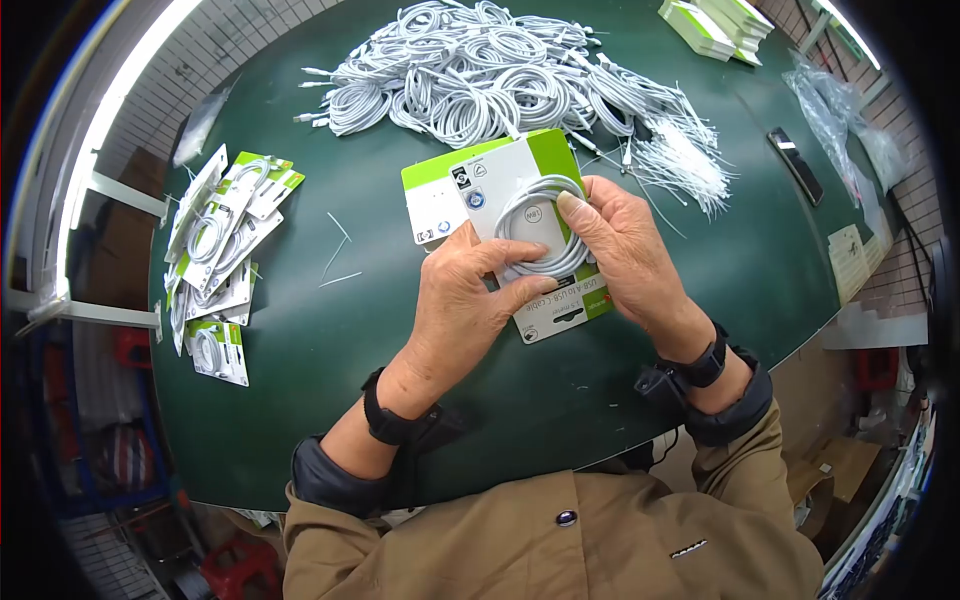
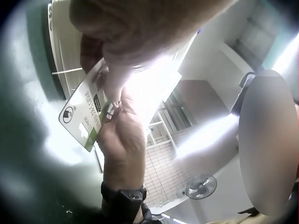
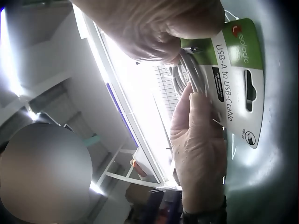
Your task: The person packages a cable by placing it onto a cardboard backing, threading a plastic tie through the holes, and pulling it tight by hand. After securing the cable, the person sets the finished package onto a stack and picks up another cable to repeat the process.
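A coiled white USB cable point(image 1: 511, 212) lies against a green-and-white printed backing card point(image 1: 548, 322) held above the green table. On the coil's left side, my left hand point(image 1: 450, 295) pinches the loops between thumb and fingers. My right hand point(image 1: 635, 255) grips the card's right edge, its thumb pressing on the coil. In the right wrist view, the card point(image 3: 240, 58) reads "USB-A to USB-C cable" beside a hanging slot, and the coil point(image 3: 190, 70) runs between both hands. Another card point(image 1: 430, 210) shows behind at the left. The right fingers behind the card are hidden.
A big heap of coiled white cables point(image 1: 480, 85) covers the table's far side, with a bundle of thin white ties point(image 1: 685, 165) to its right. Carded cables point(image 1: 215, 250) are piled at left. Stacked cards point(image 1: 700, 30), a phone point(image 1: 795, 165) and a plastic bag point(image 1: 835, 125) lie right.
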